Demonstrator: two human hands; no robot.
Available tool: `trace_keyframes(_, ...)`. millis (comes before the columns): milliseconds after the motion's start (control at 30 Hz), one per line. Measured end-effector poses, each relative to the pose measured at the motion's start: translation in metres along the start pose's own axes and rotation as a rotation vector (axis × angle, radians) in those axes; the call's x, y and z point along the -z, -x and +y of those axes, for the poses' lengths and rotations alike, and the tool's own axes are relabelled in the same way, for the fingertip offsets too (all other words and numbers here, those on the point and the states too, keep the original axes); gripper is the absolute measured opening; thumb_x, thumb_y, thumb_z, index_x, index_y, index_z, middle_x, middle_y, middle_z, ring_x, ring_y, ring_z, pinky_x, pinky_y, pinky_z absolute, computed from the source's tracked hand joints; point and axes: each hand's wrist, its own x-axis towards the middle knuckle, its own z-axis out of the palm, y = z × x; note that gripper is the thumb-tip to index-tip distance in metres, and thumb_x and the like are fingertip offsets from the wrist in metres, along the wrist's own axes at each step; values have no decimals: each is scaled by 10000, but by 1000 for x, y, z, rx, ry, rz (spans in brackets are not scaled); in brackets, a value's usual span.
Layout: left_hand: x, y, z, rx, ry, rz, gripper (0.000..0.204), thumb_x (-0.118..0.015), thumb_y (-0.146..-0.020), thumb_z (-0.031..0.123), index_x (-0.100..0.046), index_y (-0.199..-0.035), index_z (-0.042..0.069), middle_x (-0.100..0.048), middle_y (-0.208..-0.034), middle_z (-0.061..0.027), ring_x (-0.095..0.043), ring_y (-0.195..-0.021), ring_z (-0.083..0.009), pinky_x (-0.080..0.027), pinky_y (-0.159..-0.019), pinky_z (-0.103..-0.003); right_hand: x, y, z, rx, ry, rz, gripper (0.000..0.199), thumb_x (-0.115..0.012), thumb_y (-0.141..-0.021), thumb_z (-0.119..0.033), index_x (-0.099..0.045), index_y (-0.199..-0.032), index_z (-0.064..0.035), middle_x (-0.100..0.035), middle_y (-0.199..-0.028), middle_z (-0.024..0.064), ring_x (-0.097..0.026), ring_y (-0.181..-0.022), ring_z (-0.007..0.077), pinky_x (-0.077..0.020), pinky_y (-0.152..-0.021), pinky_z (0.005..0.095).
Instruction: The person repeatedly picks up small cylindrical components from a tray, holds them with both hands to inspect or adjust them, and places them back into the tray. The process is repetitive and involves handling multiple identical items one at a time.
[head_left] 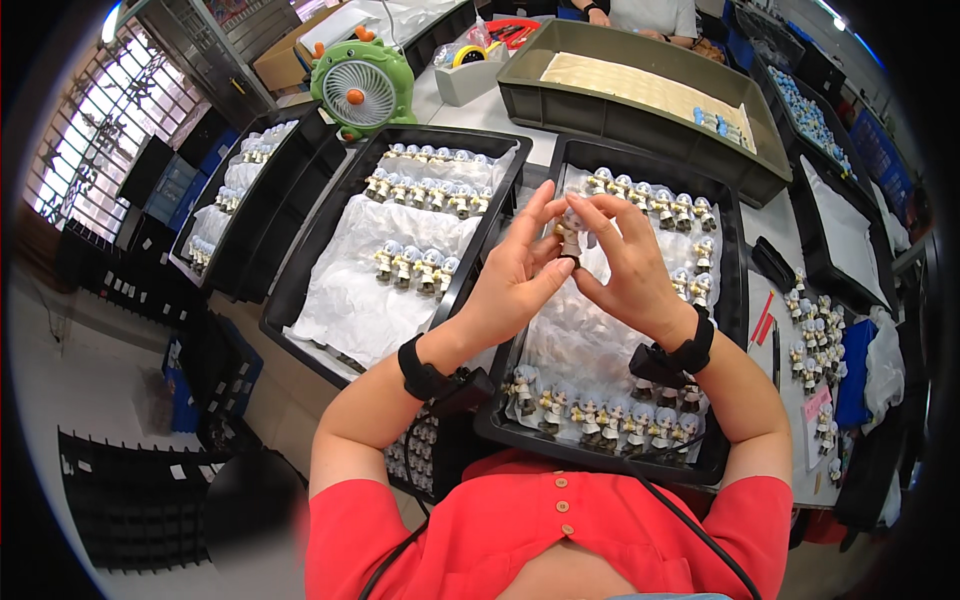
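- Small figurine (570, 236) with pale lavender hair, whitish clothing and a dark lower end.
- Roughly upright, its head toward the far side.
- Held in the fingertips between left hand (508, 288) and right hand (636, 272), above the right black tray (737, 300).

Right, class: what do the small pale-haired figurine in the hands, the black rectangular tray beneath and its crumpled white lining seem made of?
Small pale-haired figurine: probably painted plastic, from its sculpted, coloured shape; finish too small to judge.
Black rectangular tray: likely rigid plastic, satin, with smooth straight walls.
Crumpled white lining: thin matte paper or possibly film; fine creases show.
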Motion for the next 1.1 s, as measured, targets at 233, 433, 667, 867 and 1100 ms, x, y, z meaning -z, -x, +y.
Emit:
trace_keyframes(233, 2, 0, 8, -15, -176, 48, 705, -590, -866, -8, -224, -1461, 83, -357, -1395, -105, -494, -1089, -156, -436, -934, -286, -2, 3, 1, -193, -303, 6, 677, -735, -652, -40, -465, -1271, -80, -511, -1224, 128, -491, -1151, 300, -411, -976, 389)
trace_keyframes(433, 3, -1, 0, -24, -155, 66, 558, -621, -843, -24, -382, -1343, 49, -425, -1279, -64, -514, -1042, -133, -463, -883, -277, -4, 4, 3, -93, -247, 50, 687, -760, -643, -15, -474, -1264, -92, -525, -1234, 114, -489, -1159, 305, -410, -983, 389)
trace_keyframes(667, 6, -2, -5, -75, -225, 77, 331, -642, -836, -19, -488, -1123, 45, -461, -1191, -44, -538, -987, -116, -473, -839, -262, -9, 6, 1, -70, -265, 53, 692, -785, -649, -33, -476, -1265, -97, -530, -1235, 110, -500, -1152, 297, -423, -970, 381)
trace_keyframes(867, 7, -2, -6, -86, -284, 93, 315, -661, -824, -5, -506, -1092, 50, -467, -1142, -33, -551, -924, -99, -493, -774, -246, -14, 12, 2, -177, -355, -4, 726, -801, -674, -73, -437, -1302, -101, -511, -1288, 95, -522, -1153, 266, -454, -930, 377)
trace_keyframes(1100, 4, -2, -3, -182, -459, 125, 332, -696, -800, 23, -504, -1069, 54, -496, -1035, -22, -561, -861, -86, -514, -705, -231, -17, 14, 1, -241, -479, -30, 719, -796, -700, -93, -422, -1314, -97, -489, -1333, 78, -526, -1164, 240, -467, -904, 367)
